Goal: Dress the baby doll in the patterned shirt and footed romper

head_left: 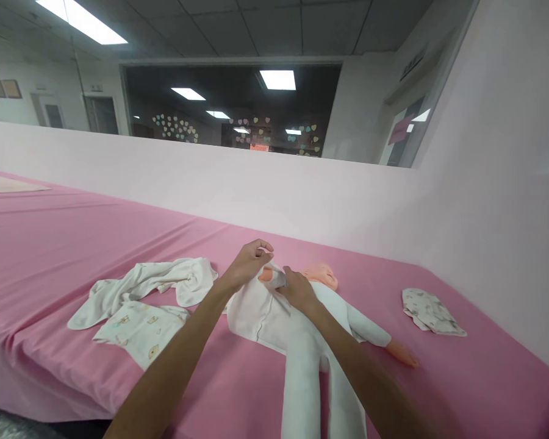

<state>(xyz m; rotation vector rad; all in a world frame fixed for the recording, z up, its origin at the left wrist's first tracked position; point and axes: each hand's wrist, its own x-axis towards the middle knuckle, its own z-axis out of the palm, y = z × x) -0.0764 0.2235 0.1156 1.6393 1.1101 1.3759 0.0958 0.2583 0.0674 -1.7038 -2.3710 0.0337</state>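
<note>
My left hand [252, 262] arches over the doll's white garment [297, 341], fingers curled; whether it grips, I cannot tell. Right hand [298, 289] reaches in from near right, fingers closed on the bunched cloth. Doll [322, 275] lies on the pink counter [238, 390].

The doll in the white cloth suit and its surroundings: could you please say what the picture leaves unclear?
All in the head view:
White suit's leg ends: cut off by the bottom edge.
Orange-pink doll head: partly behind the right hand.
Print on folded white cloth, right: too small.
</note>
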